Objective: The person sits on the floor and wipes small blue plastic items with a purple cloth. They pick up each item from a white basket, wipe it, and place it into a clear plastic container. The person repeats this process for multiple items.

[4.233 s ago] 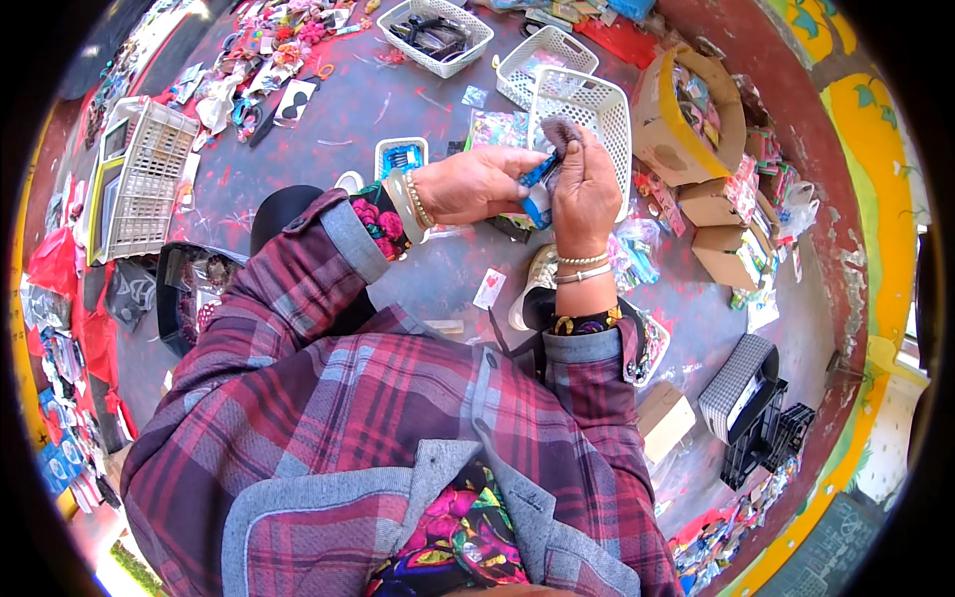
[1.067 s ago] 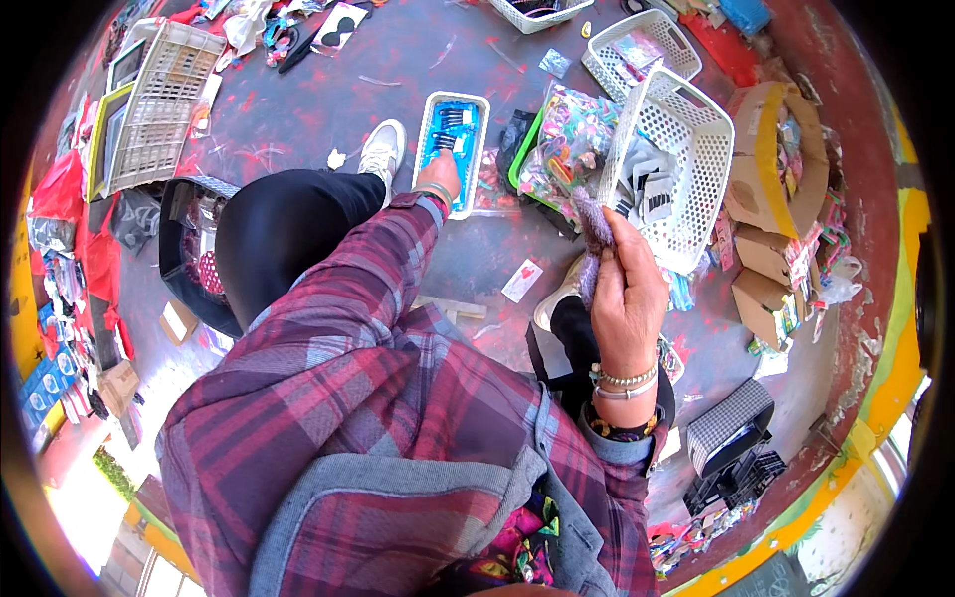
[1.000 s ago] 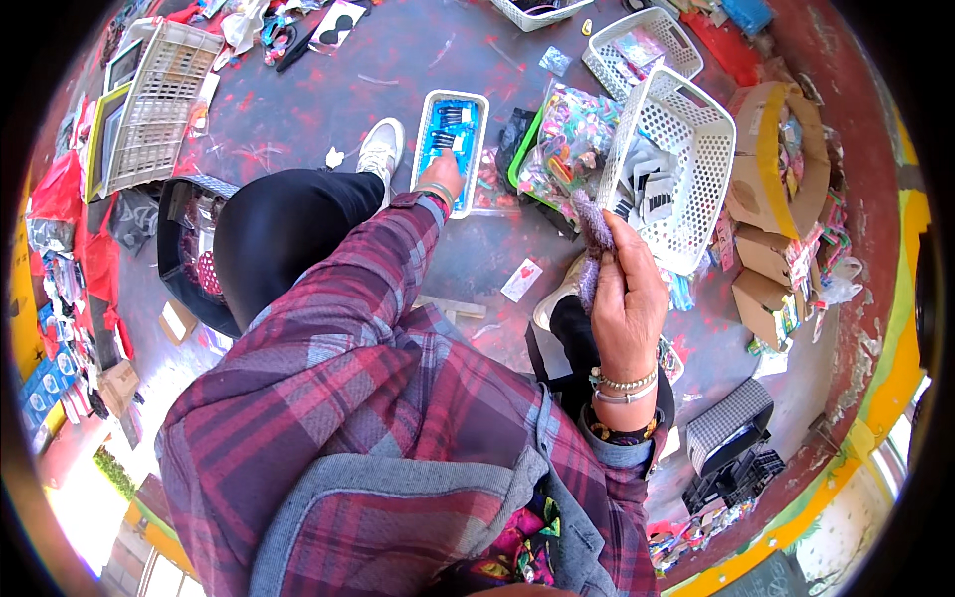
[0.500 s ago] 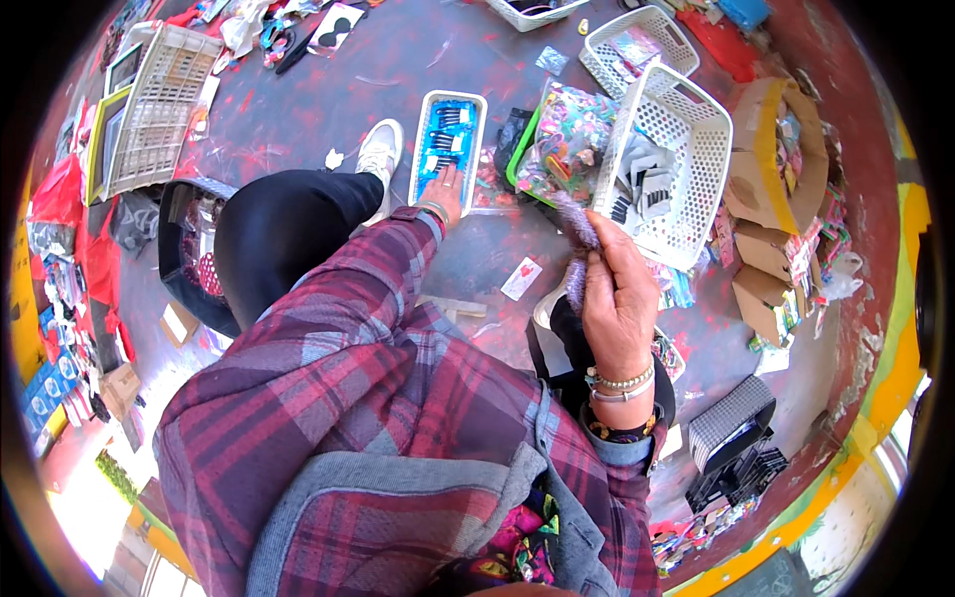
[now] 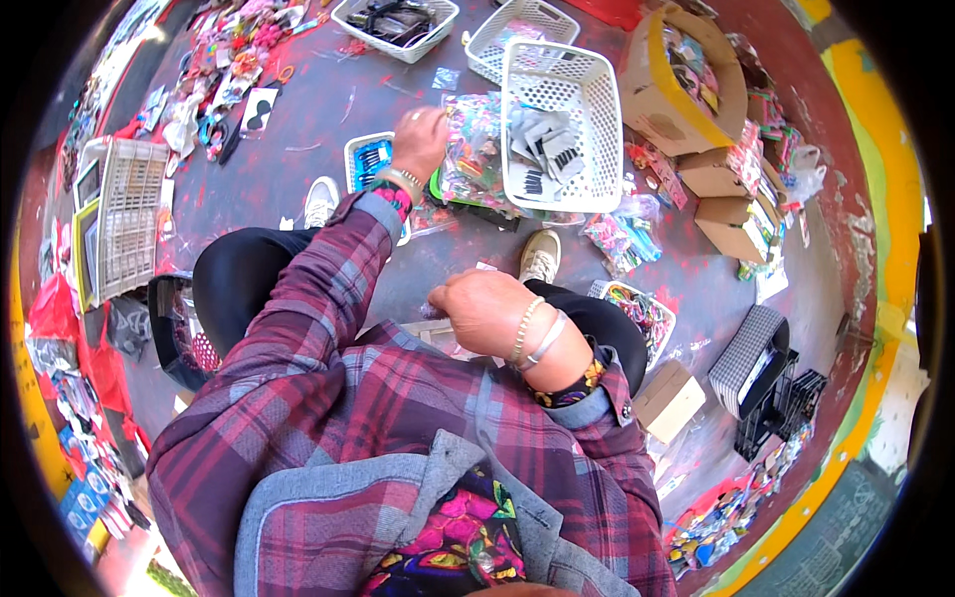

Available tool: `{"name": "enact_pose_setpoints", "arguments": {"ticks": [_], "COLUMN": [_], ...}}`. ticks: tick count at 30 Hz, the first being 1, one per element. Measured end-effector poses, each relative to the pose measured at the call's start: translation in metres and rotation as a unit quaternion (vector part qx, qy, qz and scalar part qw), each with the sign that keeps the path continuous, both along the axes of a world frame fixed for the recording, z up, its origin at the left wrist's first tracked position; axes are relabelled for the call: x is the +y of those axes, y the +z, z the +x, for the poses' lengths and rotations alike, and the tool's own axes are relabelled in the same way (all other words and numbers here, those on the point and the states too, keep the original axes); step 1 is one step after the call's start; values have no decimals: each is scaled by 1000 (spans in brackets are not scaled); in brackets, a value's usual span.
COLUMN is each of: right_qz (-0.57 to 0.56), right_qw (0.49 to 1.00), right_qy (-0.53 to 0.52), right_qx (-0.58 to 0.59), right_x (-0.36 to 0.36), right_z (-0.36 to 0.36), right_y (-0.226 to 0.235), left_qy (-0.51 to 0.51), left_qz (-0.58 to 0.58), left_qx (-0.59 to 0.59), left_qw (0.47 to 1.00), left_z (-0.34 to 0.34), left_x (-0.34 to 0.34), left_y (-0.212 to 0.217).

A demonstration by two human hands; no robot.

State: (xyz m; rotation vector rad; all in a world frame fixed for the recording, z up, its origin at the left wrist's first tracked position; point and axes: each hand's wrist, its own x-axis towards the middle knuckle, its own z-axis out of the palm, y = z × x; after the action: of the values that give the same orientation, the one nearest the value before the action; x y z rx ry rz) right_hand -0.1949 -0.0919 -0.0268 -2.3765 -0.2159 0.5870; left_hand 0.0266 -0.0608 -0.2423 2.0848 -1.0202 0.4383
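Note:
My left hand [image 5: 420,139] reaches forward and rests knuckles-up on the edge of a pile of clear packets [image 5: 476,159] with colourful contents. The pile lies between a small blue tray [image 5: 366,159] and a tilted white mesh basket [image 5: 557,119]. Its fingers are hidden beneath it. My right hand [image 5: 485,310] is drawn in close above my knee, its fingers curled. A bit of a small clear packet [image 5: 431,310] peeks out at the fingertips. Both arms wear plaid sleeves, with bracelets at the wrists.
The white mesh basket holds cards of dark hair clips. Cardboard boxes [image 5: 686,80] of trinkets stand at the right and a white slatted basket [image 5: 124,219] at the left. More white baskets [image 5: 398,20] lie ahead, black crates [image 5: 766,368] at the lower right, and loose packets across the floor.
My left hand has moved from the blue tray to the packet pile on its right. My right hand has come down from in front of the white basket toward my knee.

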Motion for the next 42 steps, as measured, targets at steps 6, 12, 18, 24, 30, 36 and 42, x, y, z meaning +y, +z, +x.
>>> {"name": "enact_pose_setpoints", "arguments": {"ticks": [6,12,18,24,30,36,42], "right_qz": [-53,-47,-40,-56,-51,-10,264], "right_qw": [998,998,997,997,997,994,928], "right_qy": [-31,-32,-56,-40,-50,-91,-207], "right_qx": [-30,22,14,26,24,-53,-160], "right_x": [-6,-12,-14,-11,-11,-24,-30], "right_z": [-9,-8,-11,-7,-4,1,1], "right_y": [-1,0,0,1,-4,3,27], "left_qy": [-342,-408,-400,-393,-424,-342,-234], "left_qz": [161,409,496,490,332,-1,-237], "left_qx": [13,-173,-134,-48,119,659,783], "left_qw": [926,798,759,777,834,669,525], "left_z": [-46,-62,-66,-58,-56,-52,-52], "left_x": [-110,-157,-174,-171,-152,-108,-30], "left_y": [110,63,48,45,88,129,185]}}
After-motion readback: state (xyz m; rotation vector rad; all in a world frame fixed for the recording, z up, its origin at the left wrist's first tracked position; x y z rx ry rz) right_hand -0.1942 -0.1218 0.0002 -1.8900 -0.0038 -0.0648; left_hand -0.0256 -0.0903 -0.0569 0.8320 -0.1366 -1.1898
